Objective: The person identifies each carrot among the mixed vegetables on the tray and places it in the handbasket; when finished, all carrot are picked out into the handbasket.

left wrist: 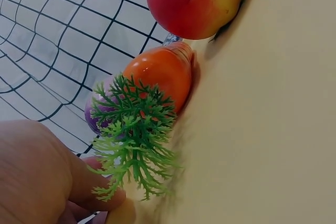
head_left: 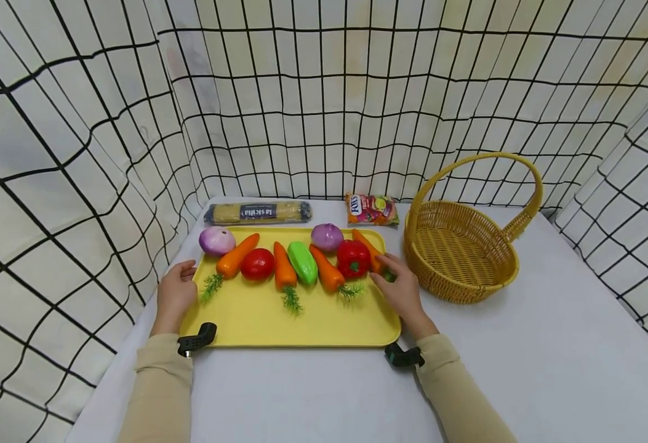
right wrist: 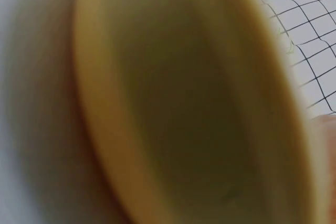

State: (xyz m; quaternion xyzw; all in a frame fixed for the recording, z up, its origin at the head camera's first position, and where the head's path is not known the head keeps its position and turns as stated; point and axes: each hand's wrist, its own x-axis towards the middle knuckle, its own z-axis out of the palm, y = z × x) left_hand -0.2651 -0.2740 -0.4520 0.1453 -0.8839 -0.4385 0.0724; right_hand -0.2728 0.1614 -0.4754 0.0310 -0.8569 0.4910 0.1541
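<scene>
A yellow tray [head_left: 324,326] holds a row of vegetables. My left hand [head_left: 176,292] holds the tray's left rim, thumb beside the green leaves of an orange carrot [left wrist: 160,72]. At the right rim, my right hand [head_left: 402,292] has thumb and fingers around the leafy end of another carrot [head_left: 365,241], close to a red bell pepper [head_left: 353,258]. Between the hands lie a tomato [head_left: 258,264], a green vegetable [head_left: 303,261], two more carrots and a purple onion [head_left: 327,237]. Another onion [head_left: 216,240] sits at the left back corner. The right wrist view is mostly blurred tray.
A wicker basket [head_left: 462,289] with a tall handle stands right of the tray. Behind the tray lie a pack of pasta [head_left: 279,212] and a colourful candy bag [head_left: 376,210]. White walls with black netting [head_left: 312,92] enclose the white table [head_left: 301,394].
</scene>
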